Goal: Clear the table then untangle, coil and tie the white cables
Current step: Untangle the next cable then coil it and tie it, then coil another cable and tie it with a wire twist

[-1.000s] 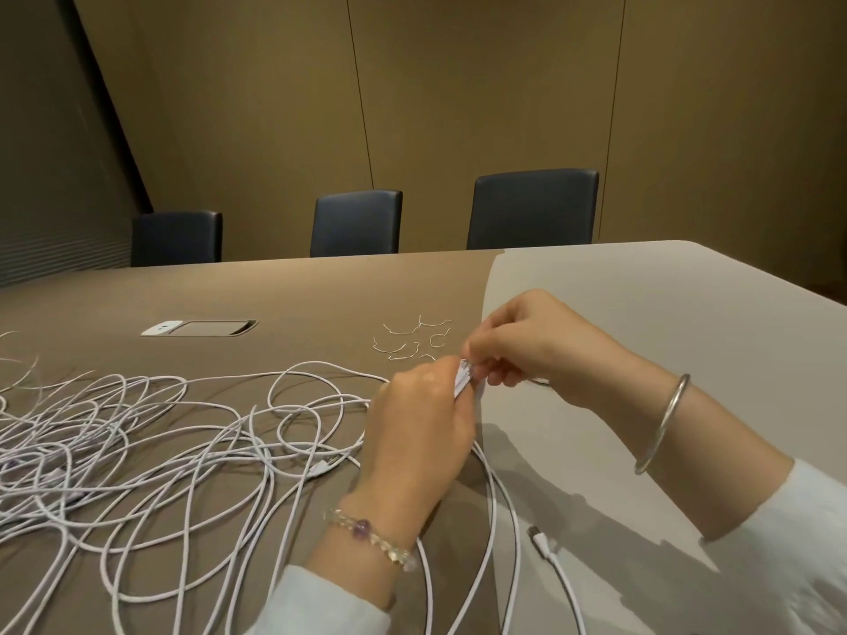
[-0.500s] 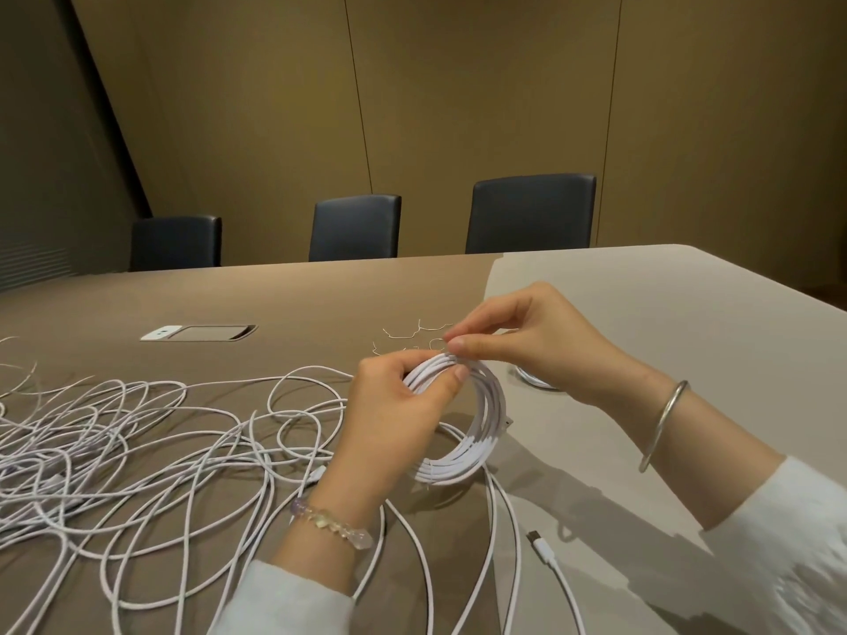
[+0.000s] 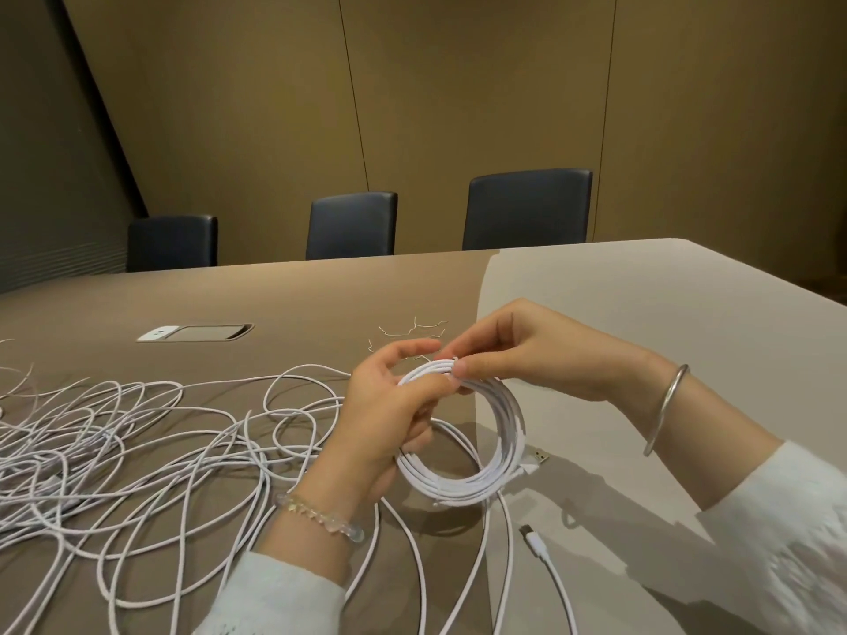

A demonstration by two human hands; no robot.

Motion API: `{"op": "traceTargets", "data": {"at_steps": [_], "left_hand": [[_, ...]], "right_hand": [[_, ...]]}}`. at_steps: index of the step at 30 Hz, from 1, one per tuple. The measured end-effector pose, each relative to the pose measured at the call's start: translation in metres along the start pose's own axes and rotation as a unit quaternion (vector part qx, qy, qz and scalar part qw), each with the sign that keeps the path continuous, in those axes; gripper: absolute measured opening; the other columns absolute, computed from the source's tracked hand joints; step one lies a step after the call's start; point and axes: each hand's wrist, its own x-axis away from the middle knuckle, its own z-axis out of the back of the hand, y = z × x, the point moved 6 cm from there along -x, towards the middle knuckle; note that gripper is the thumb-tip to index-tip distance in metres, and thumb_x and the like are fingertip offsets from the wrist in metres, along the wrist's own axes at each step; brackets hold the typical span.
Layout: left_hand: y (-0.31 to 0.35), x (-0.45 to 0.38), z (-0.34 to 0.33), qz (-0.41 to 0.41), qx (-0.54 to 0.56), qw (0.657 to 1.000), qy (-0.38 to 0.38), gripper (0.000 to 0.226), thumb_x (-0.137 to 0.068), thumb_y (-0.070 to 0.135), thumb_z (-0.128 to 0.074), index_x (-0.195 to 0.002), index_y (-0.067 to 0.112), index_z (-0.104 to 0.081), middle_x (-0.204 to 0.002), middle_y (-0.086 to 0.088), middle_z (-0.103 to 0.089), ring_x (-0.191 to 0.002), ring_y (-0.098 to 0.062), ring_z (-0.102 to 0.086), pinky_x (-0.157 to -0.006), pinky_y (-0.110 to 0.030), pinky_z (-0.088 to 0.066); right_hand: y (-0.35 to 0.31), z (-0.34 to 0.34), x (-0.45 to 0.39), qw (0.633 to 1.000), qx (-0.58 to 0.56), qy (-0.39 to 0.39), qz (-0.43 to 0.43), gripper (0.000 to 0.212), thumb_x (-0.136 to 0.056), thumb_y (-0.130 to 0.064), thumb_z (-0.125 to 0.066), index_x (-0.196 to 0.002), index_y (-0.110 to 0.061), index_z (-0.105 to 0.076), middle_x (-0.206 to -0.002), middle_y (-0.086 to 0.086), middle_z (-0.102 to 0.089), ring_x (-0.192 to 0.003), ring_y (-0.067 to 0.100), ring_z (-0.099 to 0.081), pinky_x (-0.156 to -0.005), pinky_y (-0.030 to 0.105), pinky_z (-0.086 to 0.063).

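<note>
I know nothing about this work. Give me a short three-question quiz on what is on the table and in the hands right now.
1. True or false: both hands hold the coiled cable.
2. How many chairs stand behind the table? A) two B) three C) five
3. Fill in: the loose cables lie on the person's ____ side.

Key:
1. True: the left hand grips the coil, and the right hand pinches its top.
2. B
3. left

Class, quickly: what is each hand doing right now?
Left hand: grips the coiled white cable.
Right hand: pinches the top of the same coil.
</note>
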Motion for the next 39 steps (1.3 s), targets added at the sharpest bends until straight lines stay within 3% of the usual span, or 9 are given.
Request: {"op": "traceTargets", "data": {"at_steps": [6, 9, 13, 16, 21, 25, 28, 33, 39], "left_hand": [[-0.018, -0.010, -0.017, 0.071, 0.075, 0.995, 0.001, 0.024, -0.089, -0.005, -0.051, -0.111, -0.004, -0.058, -0.050, -0.005, -0.041, -0.028, -0.007, -0.022, -0.032, -0.014, -0.022], [-0.032, -0.020, -0.035, 0.117, 0.073, 0.990, 0.019, 0.011, -0.089, -0.004, -0.055, -0.098, -0.004, -0.061, -0.053, -0.008, -0.049, -0.031, -0.008, -0.028, -0.034, -0.016, -0.029], [-0.055, -0.037, -0.058, 0.175, -0.006, 0.984, 0.042, 0.005, -0.085, 0.002, -0.065, -0.087, -0.001, -0.068, -0.064, -0.011, -0.063, -0.053, -0.017, -0.056, -0.061, -0.030, -0.048], [-0.072, -0.043, -0.075, 0.205, -0.021, 0.978, 0.032, 0.017, -0.083, 0.002, -0.064, -0.100, -0.002, -0.068, -0.074, -0.013, -0.065, -0.061, -0.019, -0.061, -0.060, -0.028, -0.046], [-0.088, -0.049, -0.090, 0.198, -0.040, 0.979, 0.029, 0.024, -0.085, -0.005, -0.059, -0.106, 0.002, -0.067, -0.062, 0.000, -0.060, -0.056, -0.008, -0.057, -0.067, -0.023, -0.044], [-0.078, -0.047, -0.081, 0.179, -0.094, 0.979, 0.036, 0.020, -0.087, -0.001, -0.058, -0.102, 0.005, -0.069, -0.082, -0.009, -0.067, -0.090, -0.021, -0.060, -0.067, -0.022, -0.047], [-0.062, -0.039, -0.069, 0.166, -0.142, 0.975, 0.030, 0.016, -0.089, 0.001, -0.059, -0.090, 0.011, -0.070, -0.107, -0.014, -0.072, -0.105, -0.023, -0.067, -0.081, -0.028, -0.051], [-0.033, -0.010, -0.040, 0.142, -0.168, 0.975, 0.019, 0.020, -0.090, -0.005, -0.054, -0.085, 0.009, -0.067, -0.088, -0.007, -0.073, -0.080, -0.014, -0.069, -0.072, -0.024, -0.051], [0.000, 0.048, 0.005, 0.131, -0.198, 0.971, 0.037, 0.018, -0.090, -0.005, -0.055, -0.084, 0.008, -0.066, -0.080, -0.006, -0.073, -0.072, -0.014, -0.070, -0.074, -0.029, -0.053]], "right_hand": [[0.019, 0.005, 0.018, 0.997, -0.031, -0.007, -0.064, 0.029, -0.088, -0.018, -0.069, -0.117, -0.016, -0.069, -0.099, 0.003, -0.075, -0.090, 0.023, -0.072, -0.077, 0.033, -0.060], [0.040, 0.024, 0.032, 0.992, 0.003, 0.040, -0.117, 0.020, -0.087, -0.014, -0.072, -0.107, -0.013, -0.069, -0.088, 0.006, -0.075, -0.081, 0.021, -0.073, -0.070, 0.027, -0.059], [0.079, 0.058, 0.060, 0.972, -0.018, 0.119, -0.203, 0.010, -0.084, -0.005, -0.073, -0.093, -0.003, -0.070, -0.080, 0.015, -0.074, -0.068, 0.022, -0.072, -0.065, 0.031, -0.057], [0.107, 0.078, 0.079, 0.953, -0.009, 0.162, -0.255, 0.010, -0.083, -0.001, -0.072, -0.092, 0.002, -0.070, -0.079, 0.021, -0.072, -0.064, 0.021, -0.068, -0.072, 0.036, -0.057], [0.131, 0.099, 0.093, 0.931, 0.044, 0.229, -0.280, 0.022, -0.080, -0.017, -0.079, -0.099, -0.010, -0.070, -0.088, 0.009, -0.070, -0.075, 0.017, -0.064, -0.071, 0.027, -0.052], [0.118, 0.104, 0.090, 0.928, 0.105, 0.248, -0.257, 0.021, -0.081, -0.022, -0.077, -0.099, -0.013, -0.073, -0.096, 0.004, -0.070, -0.094, 0.020, -0.065, -0.080, 0.029, -0.051], [0.084, 0.089, 0.081, 0.936, 0.163, 0.218, -0.222, 0.008, -0.082, -0.021, -0.073, -0.086, -0.014, -0.073, -0.086, 0.004, -0.072, -0.081, 0.017, -0.064, -0.063, 0.021, -0.046], [0.038, 0.016, 0.078, 0.957, 0.198, 0.038, -0.208, 0.022, -0.085, -0.026, -0.071, -0.068, -0.012, -0.065, -0.056, -0.004, -0.064, -0.046, 0.006, -0.057, -0.043, 0.014, -0.043], [0.030, -0.060, 0.114, 0.891, 0.263, -0.188, -0.319, 0.042, -0.078, -0.045, -0.076, -0.074, -0.004, -0.069, -0.061, 0.004, -0.069, -0.050, 0.018, -0.063, -0.048, 0.023, -0.054]]}}
